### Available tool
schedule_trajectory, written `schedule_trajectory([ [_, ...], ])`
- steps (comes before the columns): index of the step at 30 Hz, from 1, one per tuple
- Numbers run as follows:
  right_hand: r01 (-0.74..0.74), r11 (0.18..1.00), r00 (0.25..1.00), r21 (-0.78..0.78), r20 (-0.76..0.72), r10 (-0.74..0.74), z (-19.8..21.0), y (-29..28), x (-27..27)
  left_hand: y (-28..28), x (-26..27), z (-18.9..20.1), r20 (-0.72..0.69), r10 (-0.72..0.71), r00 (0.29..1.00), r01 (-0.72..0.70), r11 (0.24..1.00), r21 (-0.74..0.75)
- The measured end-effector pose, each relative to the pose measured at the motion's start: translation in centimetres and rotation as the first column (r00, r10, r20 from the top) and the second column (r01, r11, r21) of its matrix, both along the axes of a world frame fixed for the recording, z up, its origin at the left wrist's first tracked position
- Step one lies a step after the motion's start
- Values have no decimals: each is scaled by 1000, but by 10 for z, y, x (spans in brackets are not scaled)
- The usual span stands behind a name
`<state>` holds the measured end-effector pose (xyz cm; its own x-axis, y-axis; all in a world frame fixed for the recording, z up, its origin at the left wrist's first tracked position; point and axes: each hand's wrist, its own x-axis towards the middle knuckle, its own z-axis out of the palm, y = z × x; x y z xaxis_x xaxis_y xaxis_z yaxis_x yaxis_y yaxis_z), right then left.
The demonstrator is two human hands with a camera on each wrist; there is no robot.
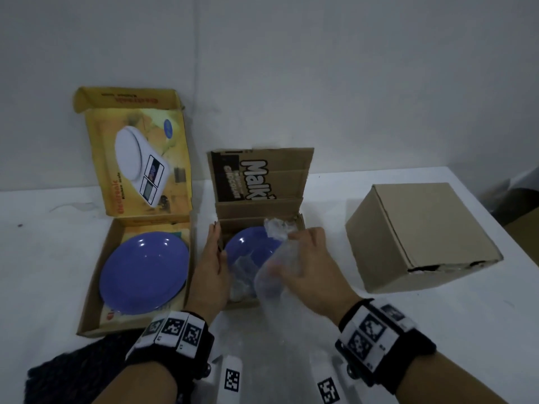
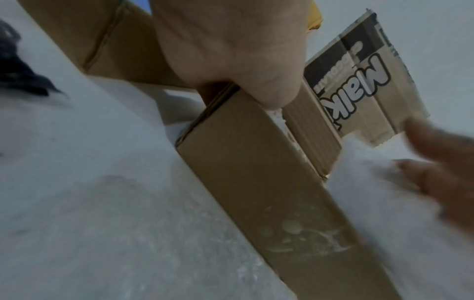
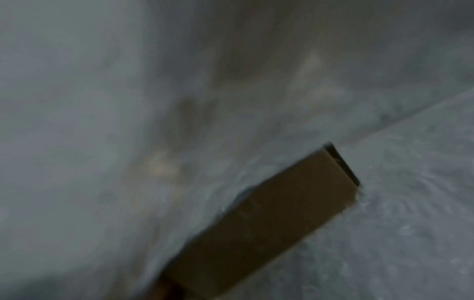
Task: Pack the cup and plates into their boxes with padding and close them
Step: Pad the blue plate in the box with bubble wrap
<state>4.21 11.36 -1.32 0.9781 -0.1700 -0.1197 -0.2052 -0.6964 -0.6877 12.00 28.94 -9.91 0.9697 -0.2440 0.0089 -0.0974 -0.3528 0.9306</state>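
Note:
A small blue plate (image 1: 248,246) lies in the open brown Malkist box (image 1: 259,211) at the table's middle, with clear bubble wrap (image 1: 274,278) partly over it. My right hand (image 1: 303,255) grips that wrap above the box's right side. My left hand (image 1: 211,258) holds the box's left wall (image 2: 246,162), thumb over the rim. A larger blue plate (image 1: 144,271) sits uncovered in the open yellow scale box (image 1: 93,275) on the left. The right wrist view is blurred by wrap, showing only a box wall (image 3: 269,219).
A shut plain cardboard box (image 1: 420,237) stands on the right of the white table (image 1: 437,322). A dark cloth (image 1: 75,365) lies at the near left edge. More bubble wrap (image 1: 277,345) trails toward me between my wrists. A wall is close behind.

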Motion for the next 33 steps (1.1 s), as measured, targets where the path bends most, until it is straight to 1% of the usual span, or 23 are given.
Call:
schedule_trajectory([
  [1, -102, 986, 992, -131, -82, 92, -4, 3, -1, 1, 1, 0, 6, -1, 1000, 1, 1000, 28],
  [2, -199, 945, 976, -258, -142, 166, -10, 4, -1, 2, 3, 0, 25, 5, 1000, -6, 998, 56],
  [3, -258, 909, 962, -327, -178, 209, -11, 4, 1, 3, 8, 2, 53, 22, 998, -26, 996, 83],
  [4, -278, 901, 957, -332, -180, 229, -11, 3, 3, 5, 14, 4, 85, 38, 996, -46, 995, 92],
  [6, -318, 902, 947, -291, -146, 287, -5, -2, 8, 7, 25, 11, 104, 45, 994, -53, 996, 73],
  [8, -373, 887, 928, -272, -104, 358, 3, -5, 15, 8, 35, 17, 96, -3, 995, -4, 997, 76],
  [9, -366, 893, 930, -262, -73, 360, 7, -6, 18, 9, 39, 21, 85, -39, 996, 33, 997, 75],
  [11, -277, 925, 959, -260, -12, 284, 11, -11, 28, 7, 44, 23, 55, -109, 993, 107, 994, 34],
  [13, -98, 970, 982, -224, 135, 130, 12, -18, 38, 5, 44, 21, 34, -135, 990, 135, 991, 3],
  [15, 96, 987, 951, -128, 306, -53, 12, -22, 49, 3, 44, 15, 26, -137, 990, 138, 990, -18],
  [16, 142, 986, 932, -85, 347, -104, 11, -22, 53, 3, 43, 11, 29, -143, 989, 144, 989, -16],
  [17, 143, 988, 931, -54, 347, -115, 11, -20, 56, 3, 44, 9, 40, -147, 988, 148, 989, -10],
  [18, 108, 994, 943, -31, 320, -93, 9, -17, 57, 2, 44, 7, 55, -157, 986, 158, 987, -12],
  [19, 40, 999, 960, -23, 277, -33, 7, -12, 58, 2, 44, 8, 65, -163, 984, 164, 986, -18],
  [20, -37, 998, 972, -54, 230, 48, 5, -7, 58, 1, 45, 7, 71, -166, 984, 169, 985, -28],
  [22, -167, 962, 974, -218, 119, 196, -3, 5, 62, 0, 45, 7, 71, -166, 984, 168, 985, -27],
  [23, -207, 932, 970, -296, 63, 236, -7, 10, 65, -1, 44, 7, 65, -156, 986, 157, 987, -14],
  [25, -231, 876, 966, -424, 6, 258, -14, 17, 74, -3, 40, 5, 69, -114, 991, 113, 994, 14],
  [26, -216, 840, 967, -498, 8, 253, -17, 20, 80, -4, 37, 3, 88, -84, 993, 81, 996, 31],
  [28, -188, 770, 956, -610, 66, 286, -21, 24, 92, -5, 31, -1, 117, -12, 993, 4, 998, 61],
  [30, -216, 693, 941, -688, 44, 337, -25, 30, 103, -6, 27, -2, 113, 49, 992, -59, 994, 87],
  [31, -275, 659, 935, -700, -35, 354, -30, 33, 107, -6, 25, -1, 103, 58, 993, -69, 992, 102],
  [33, -397, 630, 910, -667, -199, 363, -42, 38, 112, -6, 23, 0, 86, 53, 995, -64, 989, 131],
])
